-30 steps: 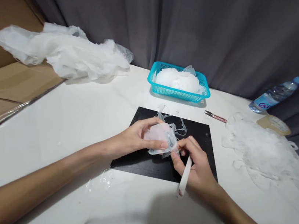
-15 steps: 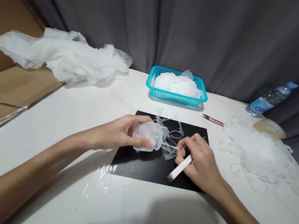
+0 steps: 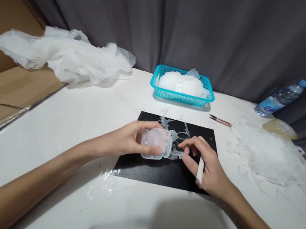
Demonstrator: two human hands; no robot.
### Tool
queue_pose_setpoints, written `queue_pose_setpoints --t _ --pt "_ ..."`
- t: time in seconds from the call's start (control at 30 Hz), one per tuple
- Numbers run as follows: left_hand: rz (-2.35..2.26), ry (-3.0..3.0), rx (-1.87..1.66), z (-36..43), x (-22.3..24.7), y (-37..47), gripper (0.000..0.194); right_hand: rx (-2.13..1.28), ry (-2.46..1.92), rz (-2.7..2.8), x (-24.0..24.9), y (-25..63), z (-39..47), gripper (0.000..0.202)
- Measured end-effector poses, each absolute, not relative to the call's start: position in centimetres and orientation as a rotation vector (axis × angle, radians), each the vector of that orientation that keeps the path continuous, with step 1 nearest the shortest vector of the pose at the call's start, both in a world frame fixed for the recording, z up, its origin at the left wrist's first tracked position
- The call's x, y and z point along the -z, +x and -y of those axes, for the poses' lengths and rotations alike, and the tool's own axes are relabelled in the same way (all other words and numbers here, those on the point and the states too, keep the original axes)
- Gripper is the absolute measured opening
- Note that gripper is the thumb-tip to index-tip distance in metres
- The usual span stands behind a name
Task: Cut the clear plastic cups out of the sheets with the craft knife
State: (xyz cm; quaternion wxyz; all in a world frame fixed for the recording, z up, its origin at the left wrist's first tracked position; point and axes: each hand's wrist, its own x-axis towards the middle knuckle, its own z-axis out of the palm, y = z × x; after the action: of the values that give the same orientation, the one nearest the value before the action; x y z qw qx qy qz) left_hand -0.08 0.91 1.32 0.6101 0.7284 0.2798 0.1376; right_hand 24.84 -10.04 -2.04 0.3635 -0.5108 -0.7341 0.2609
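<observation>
Right around the middle of the frame, my left hand (image 3: 131, 138) is clamped on a translucent plastic piece (image 3: 155, 141), thumb across its near face and fingers along the far edge, with a pinkish tint showing through it. The piece is held over a black mat (image 3: 145, 172), left of the mat's centre. My two hands are apart, one on each side of that piece. To the right of centre, my right hand (image 3: 210, 166) is curled, with a white stick (image 3: 200, 171) tucked in its grip and pointing down toward the bottom of the frame. Its thumb and forefinger are a little apart at the tips, right by a thin clear offcut (image 3: 177, 155); I cannot tell whether they pinch it. More clear trimmings (image 3: 186, 128) lie tangled on the mat just behind the piece, a few reaching past its far edge. At upper centre stands a turquoise basket (image 3: 182, 96) heaped with white pieces (image 3: 181, 83). Right of it, dark-bladed snips (image 3: 220, 121) with pink handles lie on the white table (image 3: 90, 117), near a loose heap of clear scraps (image 3: 270, 151) at the right. Beyond that heap are a roll of tape (image 3: 280, 128) and a blue-capped bottle (image 3: 282, 98). Crumpled white plastic (image 3: 78, 58) fills the upper left, partly over cardboard (image 3: 6, 84).
</observation>
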Motion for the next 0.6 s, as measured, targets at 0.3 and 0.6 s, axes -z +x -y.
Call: queue_pose_setpoints --t 0.3,0.6 --pt "-0.610 1.627 -0.302 -0.3 -1.0 0.4 0.031 -0.621 -1.156 1.940 2.8 23.5 10.1 0.007" --pt "-0.608 1.414 -0.255 0.4 0.2 1.1 0.031 -0.223 -1.131 2.019 2.8 22.9 10.4 0.012"
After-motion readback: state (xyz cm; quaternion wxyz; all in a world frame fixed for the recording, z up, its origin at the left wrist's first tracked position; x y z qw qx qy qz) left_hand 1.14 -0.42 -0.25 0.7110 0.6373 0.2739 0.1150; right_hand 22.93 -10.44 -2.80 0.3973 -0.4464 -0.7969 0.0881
